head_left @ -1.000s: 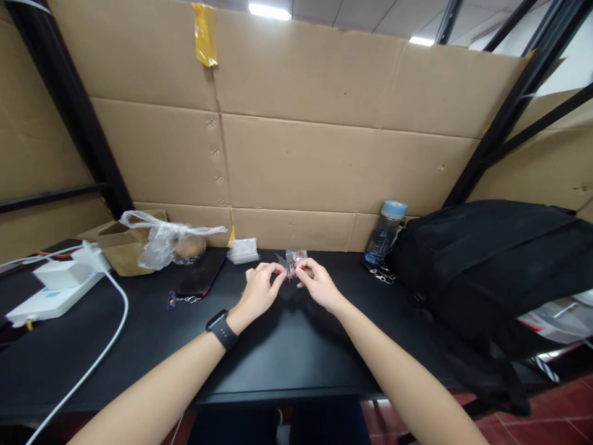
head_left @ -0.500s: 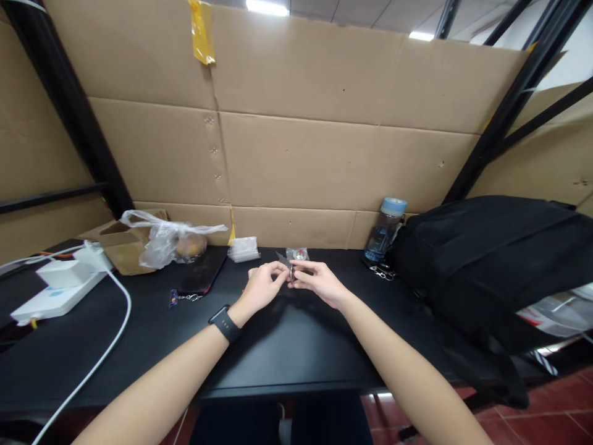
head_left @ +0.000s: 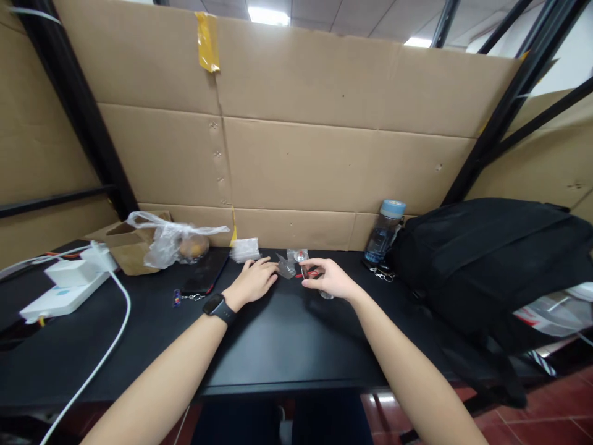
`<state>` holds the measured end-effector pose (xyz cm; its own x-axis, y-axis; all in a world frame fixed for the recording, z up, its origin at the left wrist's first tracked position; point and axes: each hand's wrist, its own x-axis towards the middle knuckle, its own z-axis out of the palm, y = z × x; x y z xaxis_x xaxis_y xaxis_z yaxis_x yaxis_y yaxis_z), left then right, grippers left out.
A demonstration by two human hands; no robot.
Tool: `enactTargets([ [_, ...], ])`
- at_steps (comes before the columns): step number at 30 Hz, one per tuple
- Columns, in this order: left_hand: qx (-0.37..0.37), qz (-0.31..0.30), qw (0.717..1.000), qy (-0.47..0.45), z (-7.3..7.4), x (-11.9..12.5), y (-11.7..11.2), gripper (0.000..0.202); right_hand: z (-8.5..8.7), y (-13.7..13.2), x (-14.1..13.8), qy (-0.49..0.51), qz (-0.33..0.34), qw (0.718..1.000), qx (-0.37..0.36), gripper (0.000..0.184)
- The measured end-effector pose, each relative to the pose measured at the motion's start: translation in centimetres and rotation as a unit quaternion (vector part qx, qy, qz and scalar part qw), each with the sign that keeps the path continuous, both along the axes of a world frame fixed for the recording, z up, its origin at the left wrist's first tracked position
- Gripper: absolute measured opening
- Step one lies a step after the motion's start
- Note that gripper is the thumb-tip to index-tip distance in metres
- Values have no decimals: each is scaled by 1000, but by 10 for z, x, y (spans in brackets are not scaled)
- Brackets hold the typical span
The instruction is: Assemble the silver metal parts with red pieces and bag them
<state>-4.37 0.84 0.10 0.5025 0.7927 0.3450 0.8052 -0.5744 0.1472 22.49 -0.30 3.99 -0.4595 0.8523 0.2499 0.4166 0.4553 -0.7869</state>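
Observation:
My right hand (head_left: pixel 331 279) pinches a small round disc (head_left: pixel 304 272) between thumb and fingers, its edge turned towards me. Something red (head_left: pixel 315 273) shows behind those fingers, and a clear round piece (head_left: pixel 327 295) lies partly hidden under the hand. My left hand (head_left: pixel 254 282), with a dark watch on the wrist, rests palm down on the black table with its fingers stretched out and holds nothing. Between the hands lies a crumpled clear plastic piece (head_left: pixel 286 268). Just behind it is a small clear packet (head_left: pixel 297 255) with a round, shiny thing inside.
A stack of white packets (head_left: pixel 245 250) sits beyond my left hand. Further left are a dark phone-like slab (head_left: pixel 202 275), a plastic bag (head_left: pixel 162 244), a paper bag (head_left: pixel 132 253) and a white power strip (head_left: pixel 65 295). A bottle (head_left: pixel 384 232) and black backpack (head_left: pixel 491 266) stand right.
My hands have come apart. The left has let go of the disc and moved left onto the table; the right keeps the disc and has shifted slightly right. The crumpled plastic is now uncovered.

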Motion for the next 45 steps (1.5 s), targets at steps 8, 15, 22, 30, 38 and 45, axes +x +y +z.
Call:
enactTargets([
  [8,7,-5,999,31,0,5,-2,32,0,0,4,-34,27,998,40,47],
  [15,18,-45,997,51,5,19,-5,32,1,2,9,-54,23,995,76,46],
  [22,-50,-105,992,39,9,30,-23,35,-1,2,7,-61,27,991,119,46],
  [30,-80,-131,986,60,16,17,-38,34,-7,0,2,-106,-19,986,131,46],
  [38,-104,-107,984,96,12,17,-37,39,-6,-4,-1,-179,-20,979,94,31],
  [45,-117,-120,980,104,17,14,-38,39,-10,-3,-6,-211,-2,974,86,23],
])
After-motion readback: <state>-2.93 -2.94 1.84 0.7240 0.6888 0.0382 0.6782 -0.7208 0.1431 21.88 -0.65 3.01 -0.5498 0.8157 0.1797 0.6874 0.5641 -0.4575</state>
